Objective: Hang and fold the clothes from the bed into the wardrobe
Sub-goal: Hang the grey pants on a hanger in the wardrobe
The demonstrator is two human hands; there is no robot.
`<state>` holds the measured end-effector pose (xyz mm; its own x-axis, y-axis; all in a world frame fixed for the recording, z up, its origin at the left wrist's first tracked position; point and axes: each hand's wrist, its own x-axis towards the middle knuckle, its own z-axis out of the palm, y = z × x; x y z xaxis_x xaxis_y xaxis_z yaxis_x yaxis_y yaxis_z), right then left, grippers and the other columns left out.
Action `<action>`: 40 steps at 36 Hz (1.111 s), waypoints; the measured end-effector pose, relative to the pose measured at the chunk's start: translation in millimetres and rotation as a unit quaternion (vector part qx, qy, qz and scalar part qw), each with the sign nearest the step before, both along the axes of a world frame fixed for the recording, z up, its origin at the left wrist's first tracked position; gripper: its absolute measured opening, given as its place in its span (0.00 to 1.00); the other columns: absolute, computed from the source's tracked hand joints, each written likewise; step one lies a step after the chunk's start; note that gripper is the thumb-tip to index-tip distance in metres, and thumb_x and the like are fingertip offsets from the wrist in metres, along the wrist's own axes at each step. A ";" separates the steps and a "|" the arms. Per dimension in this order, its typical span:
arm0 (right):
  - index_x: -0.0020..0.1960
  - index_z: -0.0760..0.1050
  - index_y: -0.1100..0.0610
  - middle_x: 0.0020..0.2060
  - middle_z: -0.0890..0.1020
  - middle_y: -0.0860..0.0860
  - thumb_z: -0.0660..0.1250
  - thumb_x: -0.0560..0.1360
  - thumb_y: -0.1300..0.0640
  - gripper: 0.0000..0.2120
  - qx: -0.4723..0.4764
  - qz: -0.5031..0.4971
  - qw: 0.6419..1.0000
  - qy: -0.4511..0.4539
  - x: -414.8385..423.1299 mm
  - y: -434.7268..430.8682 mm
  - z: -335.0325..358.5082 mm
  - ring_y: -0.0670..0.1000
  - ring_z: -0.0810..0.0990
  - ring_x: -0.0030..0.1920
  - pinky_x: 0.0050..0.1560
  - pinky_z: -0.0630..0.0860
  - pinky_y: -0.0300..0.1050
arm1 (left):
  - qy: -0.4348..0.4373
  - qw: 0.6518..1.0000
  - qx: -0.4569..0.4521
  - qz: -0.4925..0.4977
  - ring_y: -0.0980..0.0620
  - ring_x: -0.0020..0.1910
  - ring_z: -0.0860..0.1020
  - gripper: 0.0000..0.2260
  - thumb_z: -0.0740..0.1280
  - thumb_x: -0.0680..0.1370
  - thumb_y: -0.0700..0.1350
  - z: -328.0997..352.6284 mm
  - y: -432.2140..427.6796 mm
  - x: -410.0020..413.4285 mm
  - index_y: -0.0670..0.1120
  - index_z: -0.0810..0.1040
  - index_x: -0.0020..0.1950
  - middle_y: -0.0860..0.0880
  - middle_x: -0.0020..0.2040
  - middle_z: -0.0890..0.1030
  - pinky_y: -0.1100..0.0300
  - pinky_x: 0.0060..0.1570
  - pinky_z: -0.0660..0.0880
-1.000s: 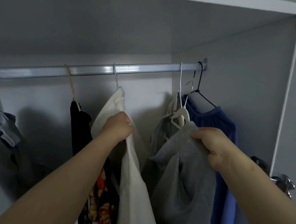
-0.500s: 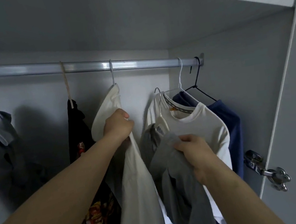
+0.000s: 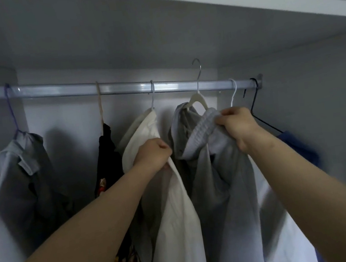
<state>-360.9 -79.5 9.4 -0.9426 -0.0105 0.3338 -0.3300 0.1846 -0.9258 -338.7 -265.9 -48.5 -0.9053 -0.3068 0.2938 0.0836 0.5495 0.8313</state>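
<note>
- head view: right hand (image 3: 237, 125) pinches the ribbed waistband of the grey garment (image 3: 222, 181), fingers curled round the cloth, held up just under the rail (image 3: 116, 88).
- the garment sits on a white hanger (image 3: 198, 101); its metal hook (image 3: 198, 71) pokes up above the rail, between the cream shirt's hook and the next white hanger's (can't tell whether it rests on the rail).
- left hand (image 3: 155, 154) is fisted on the front edge of the cream shirt (image 3: 171, 198), cloth gripped inside the fist; shirt hangs from the rail, just left of the grey garment.
- rest of rail, left to right: grey top (image 3: 19, 187) on a purple hanger, black printed shirt (image 3: 106, 158), then at far right a blue garment (image 3: 297, 146) on a black hanger.
- white shelf (image 3: 216, 5) runs above the rail.
</note>
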 end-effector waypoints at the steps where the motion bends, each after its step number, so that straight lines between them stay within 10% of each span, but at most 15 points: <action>1: 0.46 0.76 0.58 0.42 0.80 0.53 0.63 0.76 0.65 0.04 0.009 -0.004 1.000 -0.002 -8.3 -3.2 0.7 0.53 0.79 0.46 0.48 0.77 0.45 | 0.001 1.000 -0.001 0.001 0.50 0.32 0.80 0.08 0.63 0.76 0.41 -0.3 -0.4 -0.3 0.49 0.75 0.37 0.48 0.34 0.79 0.62 0.31 0.72; 8: 0.61 0.74 0.61 0.54 0.79 0.60 0.59 0.79 0.60 0.13 0.102 -0.030 0.993 -0.045 -40.6 -15.7 -23.8 0.60 0.78 0.54 0.59 0.76 0.56 | 0.015 1.000 0.001 0.016 0.48 0.44 0.77 0.09 0.66 0.75 0.42 -8.4 -1.9 -7.9 0.54 0.75 0.36 0.54 0.36 0.76 0.53 0.49 0.77; 16: 0.61 0.71 0.58 0.50 0.77 0.55 0.59 0.80 0.58 0.12 0.087 -0.022 0.995 -0.046 -49.8 -9.1 -38.8 0.53 0.75 0.49 0.40 0.71 0.42 | 0.025 1.000 0.012 0.010 0.50 0.41 0.76 0.09 0.68 0.73 0.42 -12.9 -0.6 -11.3 0.55 0.74 0.37 0.53 0.37 0.75 0.56 0.44 0.75; 23: 0.59 0.72 0.57 0.50 0.78 0.55 0.60 0.78 0.56 0.11 0.074 -0.069 0.995 -0.017 -45.0 -16.0 -47.8 0.53 0.75 0.47 0.47 0.72 0.45 | 0.034 0.999 0.019 0.025 0.51 0.37 0.74 0.08 0.68 0.72 0.44 -21.3 7.5 -11.5 0.55 0.72 0.38 0.54 0.36 0.74 0.61 0.37 0.68; 30: 0.65 0.67 0.61 0.55 0.78 0.58 0.59 0.79 0.56 0.16 0.059 -0.026 0.998 -0.014 -26.6 -21.3 -58.4 0.57 0.77 0.55 0.58 0.75 0.51 | 0.045 0.989 -0.109 0.090 0.43 0.55 0.71 0.11 0.65 0.75 0.48 -23.2 13.5 -0.8 0.51 0.74 0.58 0.44 0.58 0.70 0.56 0.52 0.68; 40: 0.58 0.71 0.53 0.42 0.77 0.46 0.64 0.76 0.54 0.11 -0.059 -0.037 0.997 0.020 20.3 10.2 -74.1 0.43 0.75 0.41 0.38 0.71 0.33 | 0.166 0.975 -0.137 0.049 0.45 0.58 0.70 0.11 0.66 0.74 0.46 -8.6 53.4 30.6 0.50 0.76 0.56 0.46 0.56 0.72 0.60 0.53 0.64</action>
